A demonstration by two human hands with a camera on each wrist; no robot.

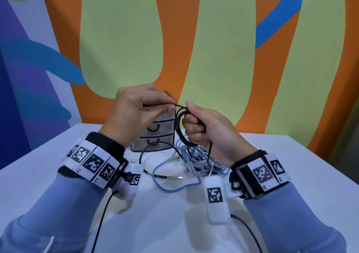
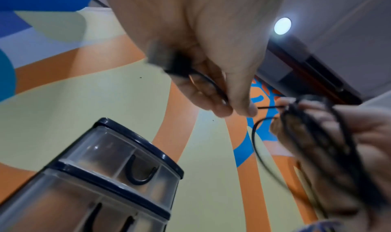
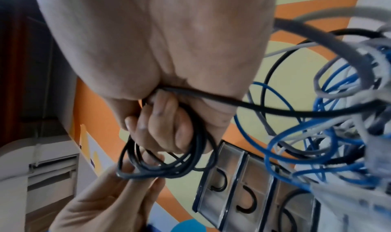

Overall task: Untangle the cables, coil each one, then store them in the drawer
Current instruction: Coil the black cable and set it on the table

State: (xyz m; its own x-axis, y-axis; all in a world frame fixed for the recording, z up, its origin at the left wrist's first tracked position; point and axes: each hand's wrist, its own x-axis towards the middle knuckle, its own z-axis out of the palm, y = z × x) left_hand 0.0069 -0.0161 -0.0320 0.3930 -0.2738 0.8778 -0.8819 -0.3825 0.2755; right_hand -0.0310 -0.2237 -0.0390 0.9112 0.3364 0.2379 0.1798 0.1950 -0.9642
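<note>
My right hand [image 1: 196, 125] grips a small coil of thin black cable [image 1: 179, 128] above the table, in front of the drawer unit. The coil's loops [image 3: 169, 165] hang below its curled fingers. My left hand [image 1: 169, 106] pinches the free end of the same black cable between thumb and fingers, right beside the coil. The plug end [image 2: 162, 60] lies against that hand's palm [image 2: 211, 68]. Below the hands lies a tangle of blue, white and grey cables [image 1: 196, 159]. One black strand runs down from my right hand into it.
A small clear drawer unit [image 1: 155, 134] with dark handles stands at the back of the white table [image 1: 48, 165], all drawers closed. A black cable with a metal USB plug [image 1: 175, 177] lies in front of the tangle. A painted wall rises behind.
</note>
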